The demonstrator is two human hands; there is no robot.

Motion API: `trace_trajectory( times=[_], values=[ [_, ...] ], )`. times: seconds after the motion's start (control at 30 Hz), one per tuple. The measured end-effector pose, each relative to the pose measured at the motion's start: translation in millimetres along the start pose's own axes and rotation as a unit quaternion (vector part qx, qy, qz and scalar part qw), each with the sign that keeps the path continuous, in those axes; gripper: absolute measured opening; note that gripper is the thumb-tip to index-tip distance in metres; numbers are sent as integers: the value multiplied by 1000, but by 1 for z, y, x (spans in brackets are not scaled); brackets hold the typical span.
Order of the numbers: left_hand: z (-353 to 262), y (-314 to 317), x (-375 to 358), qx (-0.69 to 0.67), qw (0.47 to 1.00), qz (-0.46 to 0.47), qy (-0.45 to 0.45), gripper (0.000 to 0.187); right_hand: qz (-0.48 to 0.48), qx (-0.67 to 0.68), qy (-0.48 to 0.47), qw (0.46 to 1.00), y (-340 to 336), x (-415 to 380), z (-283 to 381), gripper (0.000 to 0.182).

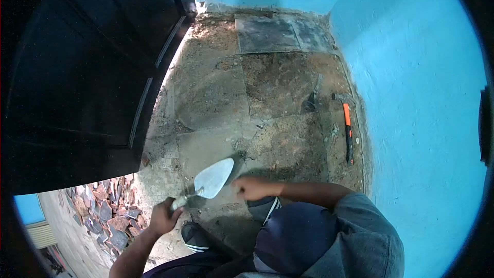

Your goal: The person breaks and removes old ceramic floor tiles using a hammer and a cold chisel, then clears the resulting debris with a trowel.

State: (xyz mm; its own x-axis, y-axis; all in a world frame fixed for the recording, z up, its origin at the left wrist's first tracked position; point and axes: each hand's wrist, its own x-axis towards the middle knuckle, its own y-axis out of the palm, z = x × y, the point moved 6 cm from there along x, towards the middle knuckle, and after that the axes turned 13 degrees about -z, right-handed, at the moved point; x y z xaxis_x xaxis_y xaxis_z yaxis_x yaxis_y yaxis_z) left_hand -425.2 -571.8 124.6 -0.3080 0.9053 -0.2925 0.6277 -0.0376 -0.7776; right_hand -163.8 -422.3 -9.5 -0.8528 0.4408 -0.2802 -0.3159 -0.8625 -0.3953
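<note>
My left hand (163, 216) is closed around the handle of a pointed trowel (214, 177). The trowel's pale metal blade is held above the floor, tip toward the upper right. Just right of the blade is my right hand (253, 188), apart from it, with the fingers bent and blurred; I cannot make out anything in them. Beneath both hands lies a worn, dusty floor (206, 146) of rough squares with broken patches.
A hammer (347, 123) with an orange and black handle lies near the blue wall (417, 108). A dark object (310, 103) lies left of it. Dark slabs (265, 35) are at the back. Left are a black door (77, 82) and piled broken tile pieces (116, 222). My striped shoes (195, 237) are below.
</note>
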Motion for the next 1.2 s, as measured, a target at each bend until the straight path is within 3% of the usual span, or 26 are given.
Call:
trace_trajectory(
  times=[0.07,0.17,0.23,0.3,0.37,0.4,0.47,0.57,0.67,0.77,0.87,0.93,1.0,1.07,1.13,1.2],
  values=[
    [-2,-9,13,38,998,-30,41,41,-128,-39,39,990,-59,-7,-1,39],
    [2,-21,19,53,998,-39,1,41,-281,-78,129,948,-132,-19,-32,30],
    [8,-24,13,28,998,-48,-34,41,-436,-194,99,873,-188,-34,-41,25],
    [14,-22,3,19,997,-57,-53,40,-553,-307,98,768,-232,-51,-69,38],
    [21,-16,-7,24,996,-70,-51,39,-539,-350,163,749,-274,-54,-64,50],
    [24,-12,-12,31,994,-48,-94,40,-547,-362,162,737,-289,-52,-68,51],
    [15,-8,-19,21,995,-38,-86,42,-561,-387,159,714,-311,-45,-74,52],
    [12,3,-27,7,996,-14,-93,44,-462,-368,305,747,-318,-19,-106,51],
    [3,8,-31,-6,995,5,-99,43,-425,-285,332,792,-313,-10,-103,47],
    [-7,5,-26,-33,996,13,-83,43,-498,-274,262,780,-309,-21,-122,39],
    [-16,-5,-13,-21,997,20,-70,43,-459,-371,272,760,-289,-46,-118,38],
    [-25,-13,-2,-18,996,37,-80,42,-458,-291,232,807,-273,-64,-104,37],
    [-21,-10,10,-14,998,21,-62,42,-483,-298,240,788,-248,-84,-99,25],
    [-11,-2,24,-12,999,2,-32,44,-483,-258,256,797,-219,-102,-94,25],
    [-9,6,43,6,1000,-14,-17,44,-480,-287,212,801,-193,-112,-71,25],
    [-11,12,61,1,999,-25,-24,43,-464,-181,265,826,-163,-123,-73,26]
  ],
)
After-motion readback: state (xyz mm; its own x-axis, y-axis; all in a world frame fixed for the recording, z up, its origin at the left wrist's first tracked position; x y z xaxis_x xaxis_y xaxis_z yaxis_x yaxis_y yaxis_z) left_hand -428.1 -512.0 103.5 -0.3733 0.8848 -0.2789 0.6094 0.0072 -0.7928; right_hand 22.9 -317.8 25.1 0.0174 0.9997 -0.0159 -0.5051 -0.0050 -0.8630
